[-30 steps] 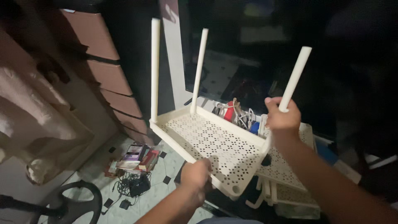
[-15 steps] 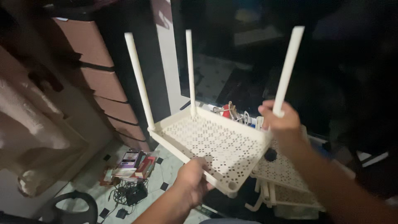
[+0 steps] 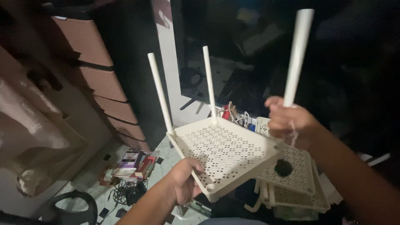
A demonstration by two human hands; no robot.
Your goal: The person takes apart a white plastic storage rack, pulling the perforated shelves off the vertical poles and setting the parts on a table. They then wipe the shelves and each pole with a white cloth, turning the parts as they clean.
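Cream plastic is what I have in both hands, seen from my head camera: a perforated shelf tray (image 3: 227,152) with thin round poles standing up from its corners. It looks light to me, because I carry it in the air with no strain, and fairly stiff, though I judge the holed floor could bend a little and the poles could wobble or slip out of their sockets if I pull on them. The surface seems smooth, so a loose grip may slide. The best places to hold are the thick rim and the base of a pole, close to the corner. My left hand (image 3: 182,180) is closed around the near edge of the tray, thumb on top and fingers under. My right hand (image 3: 289,121) is closed around the lower part of one pole (image 3: 296,56), just above the far right corner, where an open socket hole shows dark. Two other poles (image 3: 160,93) rise at the far side. The tray is tilted, held between my hands, which are well apart. Below it on the right lie more trays (image 3: 293,183) of the same kind, and small clutter (image 3: 131,164) sits on the tiled floor at the left
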